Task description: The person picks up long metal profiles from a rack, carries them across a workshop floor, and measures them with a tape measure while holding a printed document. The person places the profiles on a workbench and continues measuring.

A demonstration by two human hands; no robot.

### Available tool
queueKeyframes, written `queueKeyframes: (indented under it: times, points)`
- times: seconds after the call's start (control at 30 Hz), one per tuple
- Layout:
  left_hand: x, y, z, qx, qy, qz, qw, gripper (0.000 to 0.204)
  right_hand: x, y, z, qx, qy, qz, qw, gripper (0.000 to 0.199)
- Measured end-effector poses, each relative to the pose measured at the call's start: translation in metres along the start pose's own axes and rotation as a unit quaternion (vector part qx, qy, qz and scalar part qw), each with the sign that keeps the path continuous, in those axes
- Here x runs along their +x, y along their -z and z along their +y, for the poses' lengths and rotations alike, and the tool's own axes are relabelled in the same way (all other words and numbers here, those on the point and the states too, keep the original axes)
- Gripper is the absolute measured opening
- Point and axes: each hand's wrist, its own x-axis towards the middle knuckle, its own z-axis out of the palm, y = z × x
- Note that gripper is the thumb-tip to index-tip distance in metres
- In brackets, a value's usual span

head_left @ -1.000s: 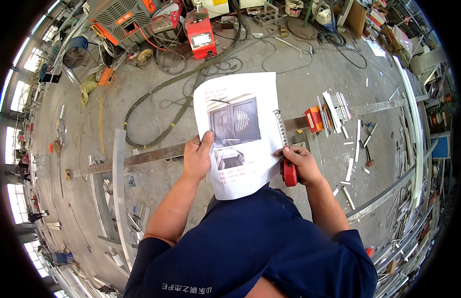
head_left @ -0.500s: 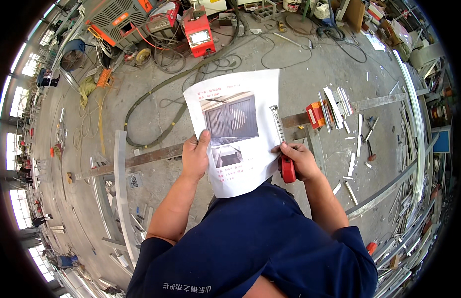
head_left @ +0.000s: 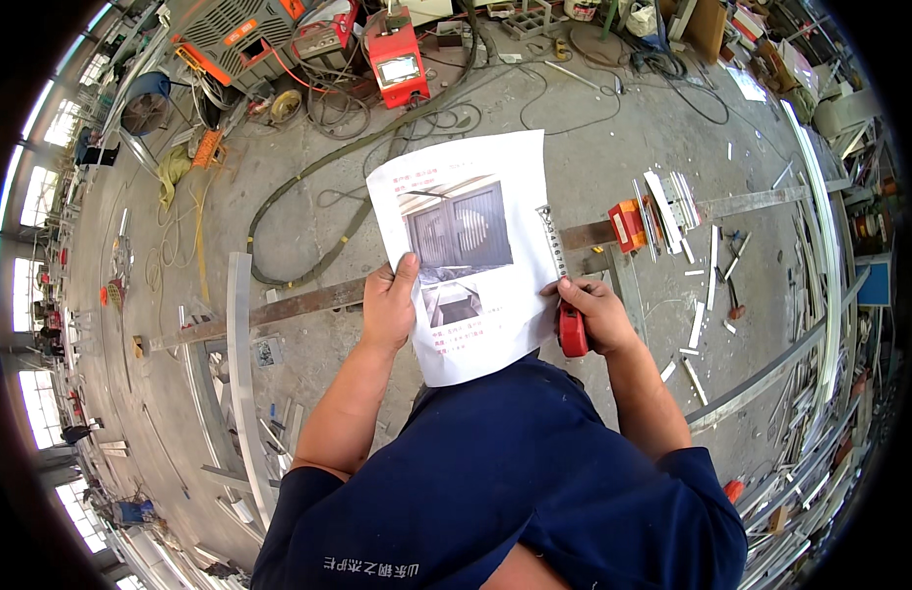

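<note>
A white paper sheet point(head_left: 475, 344) with printed pictures of a dark gate and lines of red text is held up before my body. My left hand point(head_left: 389, 303) pinches its left edge, the thumb lying on the front. In my right hand point(head_left: 601, 313) is a red tape measure point(head_left: 572, 330), with a short length of its blade pulled out and pointing up along the sheet's right edge. The right thumb lies at the base of the blade, close to the sheet. Whether the right fingers also grip the paper is hidden.
A long metal beam point(head_left: 308, 303) crosses behind the sheet. On its right part lie a red-orange box point(head_left: 628, 226) and several metal strips point(head_left: 664, 211). A hammer point(head_left: 735, 300) and offcuts lie on the floor at right. A red machine point(head_left: 397, 61) and thick hose point(head_left: 269, 211) are beyond.
The sheet has shifted slightly up and tilted a little, its right edge now further left. Both hands keep their hold, and the tape measure is nearly in the same place.
</note>
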Motion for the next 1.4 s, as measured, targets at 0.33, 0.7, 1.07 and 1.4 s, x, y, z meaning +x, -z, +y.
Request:
queueKeyframes:
  times: [0.33,0.7,1.07,1.4]
  points:
    - [-0.008,-0.004,0.015,0.040,0.000,-0.003,0.999,0.039,-0.071,0.012,-0.064,-0.275,0.387,0.170,0.863,0.014]
    - [-0.009,-0.002,0.010,0.070,-0.019,0.057,0.996,0.032,-0.121,-0.013,-0.127,-0.395,0.595,0.020,0.700,0.025]
    - [-0.008,-0.006,0.020,0.181,-0.071,0.019,0.981,0.016,-0.109,-0.015,-0.095,-0.136,0.411,-0.301,0.849,0.032]
    - [0.003,0.032,0.011,0.601,-0.391,0.022,0.697,0.027,-0.103,-0.029,-0.096,-0.073,0.452,-0.397,0.795,0.025]
